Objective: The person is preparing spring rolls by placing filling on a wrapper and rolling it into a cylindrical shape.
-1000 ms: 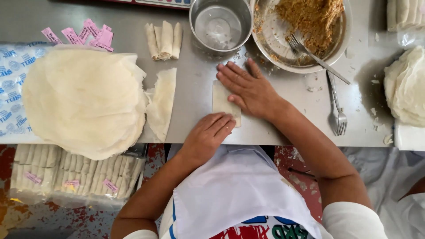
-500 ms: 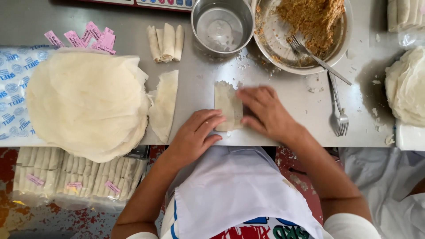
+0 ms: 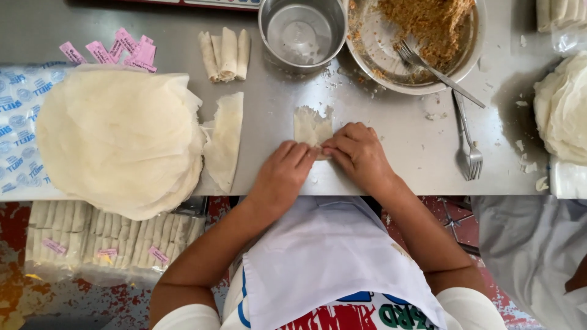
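Note:
A pale folded wrapper (image 3: 312, 124) lies on the steel table (image 3: 391, 165) near its front edge. My left hand (image 3: 282, 174) and my right hand (image 3: 359, 154) both press fingertips on the wrapper's near end, rolling it; the far end sticks out beyond the fingers. What is inside the roll is hidden. A big stack of round wrappers (image 3: 119, 137) sits to the left, with a loose folded wrapper (image 3: 225, 137) beside it. Three finished rolls (image 3: 225, 54) lie at the back.
A metal bowl of brown filling (image 3: 422, 36) holds a fork (image 3: 434, 67); another fork (image 3: 469, 143) lies right of it. A steel cup (image 3: 302, 30) stands beside the bowl. Pink tags (image 3: 113, 50) lie at back left. More wrappers (image 3: 562, 107) are at right. Packed rolls (image 3: 104, 241) sit below the table.
My right hand slid back from lying flat on the wrapper to its near end. My left hand came up to join it, and both now pinch and roll the wrapper's near edge.

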